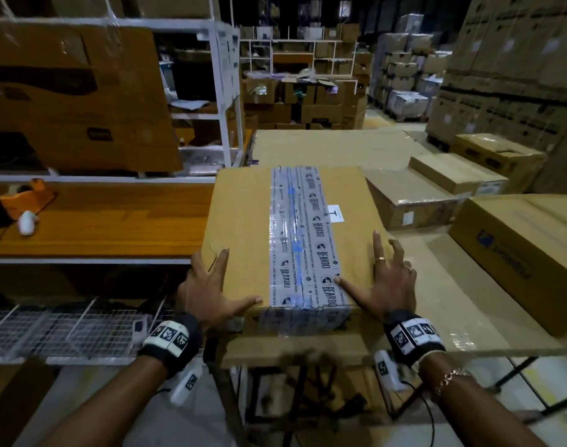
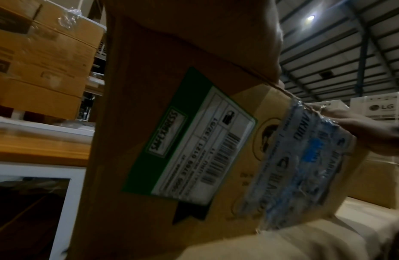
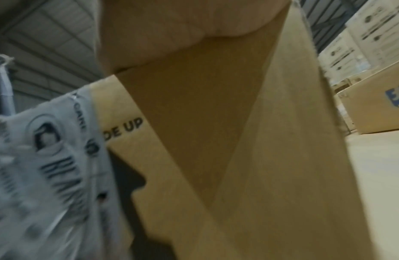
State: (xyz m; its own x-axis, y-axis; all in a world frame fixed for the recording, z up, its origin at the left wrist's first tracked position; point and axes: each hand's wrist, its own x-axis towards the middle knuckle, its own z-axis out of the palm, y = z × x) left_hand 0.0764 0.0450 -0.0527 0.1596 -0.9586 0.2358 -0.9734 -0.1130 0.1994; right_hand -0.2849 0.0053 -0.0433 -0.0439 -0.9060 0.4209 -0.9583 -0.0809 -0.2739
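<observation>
Table: cardboard-covered table [image 1: 333,146] is filling the centre and right of the head view.
Shelf: wooden shelf [image 1: 114,221] is running along the left of the frame, just beside the box.
Side cartons: closed cartons [image 1: 527,253] are sitting at the right of the frame, well apart from both hands.
Box: taped cardboard box [image 1: 243,221] is lying flat at frame centre, at the table's near edge.
Box axis: long axis is running from bottom centre toward upper centre, away from the person; a short end is facing the camera.
Tape: printed grey tape band [image 1: 299,237] is running along the long axis and folding over the near end.
Left hand: left hand [image 1: 208,291] is pressing the near left corner, fingers spread and straight, thumb lying along the near top edge.
Right hand: right hand [image 1: 388,285] is resting on the near right of the top, fingers splayed flat, thumb tip touching the tape, pinching nothing.
Label: green-bordered label [image 2: 189,137] is showing on the near end face, left of the tape.
Dispenser: orange tape dispenser [image 1: 27,196] is sitting at the shelf's far left.
Sticker: small white sticker [image 1: 336,213] is sitting just right of the tape.
</observation>
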